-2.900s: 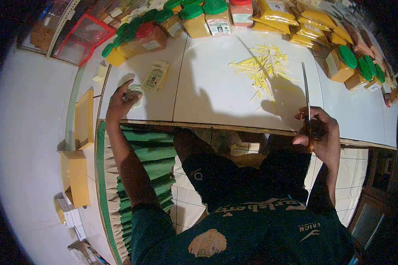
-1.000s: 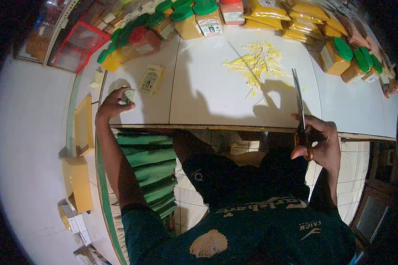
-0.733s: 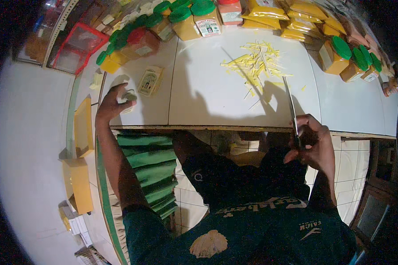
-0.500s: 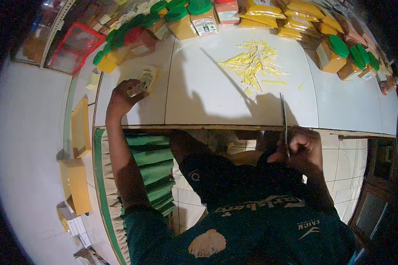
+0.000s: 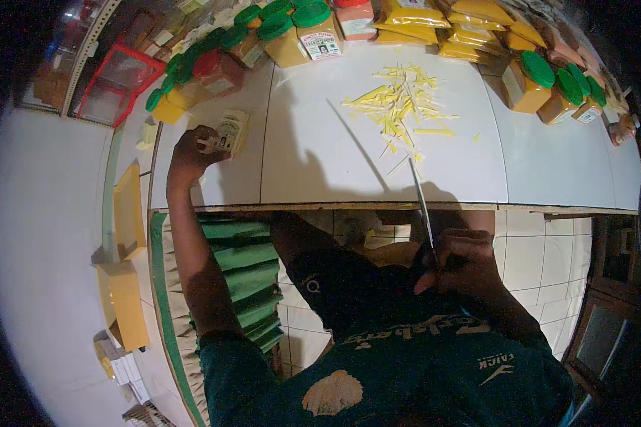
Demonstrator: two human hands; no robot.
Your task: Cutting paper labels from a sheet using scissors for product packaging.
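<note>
My left hand (image 5: 192,153) is at the left of the white table, fingers and thumb closed on the near left edge of a small stack of printed paper labels (image 5: 231,128). My right hand (image 5: 464,257) is held just off the table's front edge, closed around scissors (image 5: 421,199). Their long narrow blades are together and point away from me over the tabletop; the handles are hidden in my fingers. Beyond the tip lies a loose heap of thin yellow and white paper strips (image 5: 402,107).
Green-lidded jars (image 5: 283,39) line the back of the white tiled tabletop (image 5: 320,171), with yellow-orange filled packets (image 5: 409,18) beside them. More jars (image 5: 527,85) stand at the right. A red-framed clear box (image 5: 117,82) is at the far left. A pleated green curtain (image 5: 242,263) hangs below the edge.
The scissors have swung left, their tip now close to the paper strips. My right hand has come slightly nearer to me and left. My left hand has shifted slightly on the labels.
</note>
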